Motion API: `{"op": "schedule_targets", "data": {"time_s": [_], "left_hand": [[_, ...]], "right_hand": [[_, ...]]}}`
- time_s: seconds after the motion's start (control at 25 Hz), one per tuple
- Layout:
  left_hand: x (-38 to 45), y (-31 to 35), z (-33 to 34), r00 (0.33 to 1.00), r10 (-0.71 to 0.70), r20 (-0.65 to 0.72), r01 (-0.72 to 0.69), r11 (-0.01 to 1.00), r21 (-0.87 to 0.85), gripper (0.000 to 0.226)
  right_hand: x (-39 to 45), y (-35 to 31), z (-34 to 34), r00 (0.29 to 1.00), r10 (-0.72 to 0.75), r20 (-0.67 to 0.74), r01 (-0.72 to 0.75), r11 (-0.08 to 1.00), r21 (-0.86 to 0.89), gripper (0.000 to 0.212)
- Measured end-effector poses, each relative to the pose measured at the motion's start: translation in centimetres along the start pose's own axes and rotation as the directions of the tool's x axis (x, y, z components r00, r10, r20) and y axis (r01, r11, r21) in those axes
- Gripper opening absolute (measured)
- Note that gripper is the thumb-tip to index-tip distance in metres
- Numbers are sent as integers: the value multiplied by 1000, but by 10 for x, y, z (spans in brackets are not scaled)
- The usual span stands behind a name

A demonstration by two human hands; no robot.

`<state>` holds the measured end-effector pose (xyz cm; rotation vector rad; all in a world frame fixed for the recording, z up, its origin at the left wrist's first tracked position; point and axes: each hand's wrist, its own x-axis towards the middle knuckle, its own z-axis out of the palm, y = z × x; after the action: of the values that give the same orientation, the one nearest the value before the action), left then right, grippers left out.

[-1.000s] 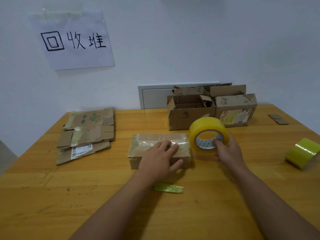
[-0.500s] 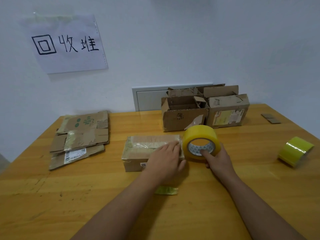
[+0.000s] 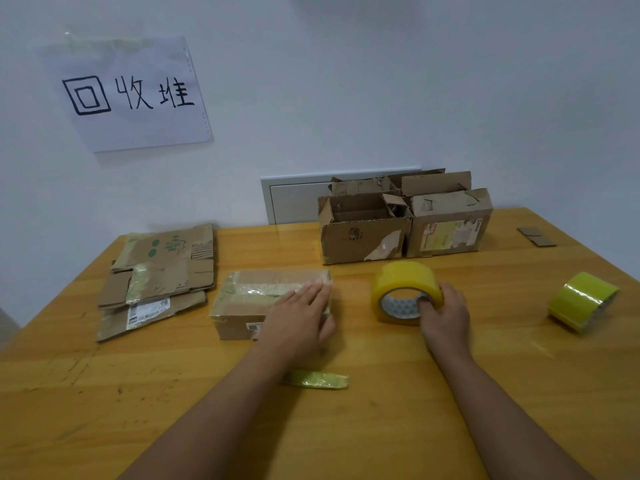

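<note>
A small closed cardboard box (image 3: 242, 299) with clear tape over its top lies in the middle of the wooden table (image 3: 104, 410). My left hand (image 3: 298, 320) rests flat on the box's right end, fingers straight. To its right stands a yellow roll of packing tape (image 3: 401, 282) on the table, apart from the box. My right hand (image 3: 445, 315) grips this roll, fingers hooked into its core.
A stack of flattened cartons (image 3: 159, 278) lies at the left. Two worn cartons (image 3: 401, 223) stand at the back by the wall. A second yellow-green tape roll (image 3: 581, 299) sits at the right, a crumpled tape scrap (image 3: 317, 380) near my left forearm, and cardboard bits (image 3: 536, 236) far right.
My right hand has brought the tape roll down from above the box's right end and set it on the table further right. My left hand stays on the box.
</note>
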<state>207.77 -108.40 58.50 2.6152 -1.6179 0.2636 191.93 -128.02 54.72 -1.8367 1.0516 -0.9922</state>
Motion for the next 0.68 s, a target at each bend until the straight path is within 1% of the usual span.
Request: {"op": "schedule_targets", "data": {"time_s": [0.08, 0.12, 0.24, 0.32, 0.36, 0.4, 0.44, 0.52, 0.56, 0.6, 0.64, 0.68], "left_hand": [[-6, -16, 0, 997, -65, -33, 64, 997, -31, 61], [-8, -20, 0, 996, -73, -54, 72, 997, -36, 62], [-9, -24, 1, 995, -54, -80, 50, 997, -51, 68], [-8, -23, 3, 996, -52, -72, 48, 997, -53, 73], [-7, -23, 3, 996, -55, -69, 51, 997, -58, 75], [-6, -23, 3, 996, -60, -68, 56, 996, -64, 76], [-6, -24, 3, 996, -65, -67, 61, 996, -69, 77], [-6, -22, 2, 996, -70, -58, 65, 995, -80, 78], [-7, -22, 2, 996, -71, -54, 67, 994, -84, 78], [-7, -21, 2, 996, -75, -52, 71, 994, -87, 79], [-7, -21, 1, 996, -81, -47, 77, 993, -89, 79], [-6, -21, 0, 995, -89, -42, 85, 992, -89, 79]], "right_hand": [[-1, 0, 0, 996, -69, -55, 66, 996, -55, 54], [-1, 1, 0, 995, -90, -49, 87, 994, -73, 57], [2, 3, -2, 999, -1, 51, 3, 999, -44, 66], [3, 5, -3, 993, 27, 118, -19, 998, -68, 76], [4, 5, -5, 990, 31, 139, -21, 997, -75, 78], [6, 5, -8, 989, 36, 142, -27, 997, -65, 74], [9, 5, -11, 991, 57, 123, -53, 998, -35, 66], [17, 6, -19, 992, 120, 37, -122, 991, 48, 48], [19, 7, -22, 992, 129, -2, -129, 990, 50, 44], [19, 9, -23, 994, 110, -22, -110, 994, 18, 43], [17, 10, -23, 997, 71, -15, -71, 997, -32, 47], [15, 10, -21, 999, 43, 19, -42, 996, -84, 55]]}}
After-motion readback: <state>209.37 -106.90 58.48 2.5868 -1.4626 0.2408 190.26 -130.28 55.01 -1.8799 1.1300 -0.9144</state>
